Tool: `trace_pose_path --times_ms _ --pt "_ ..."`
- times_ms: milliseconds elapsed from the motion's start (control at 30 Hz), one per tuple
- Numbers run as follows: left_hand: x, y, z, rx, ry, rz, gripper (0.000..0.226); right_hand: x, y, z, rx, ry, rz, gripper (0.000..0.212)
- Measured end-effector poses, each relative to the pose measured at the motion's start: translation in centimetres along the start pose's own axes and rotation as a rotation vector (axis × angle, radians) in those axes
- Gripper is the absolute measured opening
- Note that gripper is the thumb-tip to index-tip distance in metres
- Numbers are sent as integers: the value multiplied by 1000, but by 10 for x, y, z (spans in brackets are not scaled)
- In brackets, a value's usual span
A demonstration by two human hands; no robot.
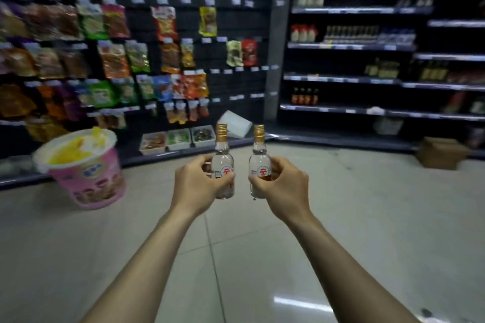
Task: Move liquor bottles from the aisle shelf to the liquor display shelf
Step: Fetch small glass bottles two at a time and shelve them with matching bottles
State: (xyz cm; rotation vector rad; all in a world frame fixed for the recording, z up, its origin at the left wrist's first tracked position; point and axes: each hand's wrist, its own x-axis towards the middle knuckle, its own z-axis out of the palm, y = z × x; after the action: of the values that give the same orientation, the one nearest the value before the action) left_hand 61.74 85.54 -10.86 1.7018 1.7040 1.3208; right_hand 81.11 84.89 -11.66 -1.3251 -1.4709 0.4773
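left hand [195, 181] grips the first liquor bottle [223, 162], clear with a gold cap, upright. right hand [282, 186] grips the second liquor bottle [259, 162], matching and upright, just beside the first but not touching it. the hands are apart, held over the tiled floor [367, 217]. pink tub [84, 165] at 9 o'clock. snack packets [112, 60] at 10 o'clock. bottle shelves [354, 46] at 2 o'clock. cardboard box [441, 152] at 3 o'clock.
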Motion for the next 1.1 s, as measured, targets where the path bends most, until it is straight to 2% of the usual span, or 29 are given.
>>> trace_pose_path --times_ms 167,333,733,1100 --pt "77 19 125 -6 -182 75 46 83 87 -40 -53 83 87 34" --pt "157 25 250 -65 -285 110 45 180 184 -74 -108 138 175 26" --pt "380 68 534 -113 -329 26 45 467 392 -153 -138 110 252 30" --pt "617 75 784 -144 -357 -42 41 739 577 -177 -104 159 322 34"
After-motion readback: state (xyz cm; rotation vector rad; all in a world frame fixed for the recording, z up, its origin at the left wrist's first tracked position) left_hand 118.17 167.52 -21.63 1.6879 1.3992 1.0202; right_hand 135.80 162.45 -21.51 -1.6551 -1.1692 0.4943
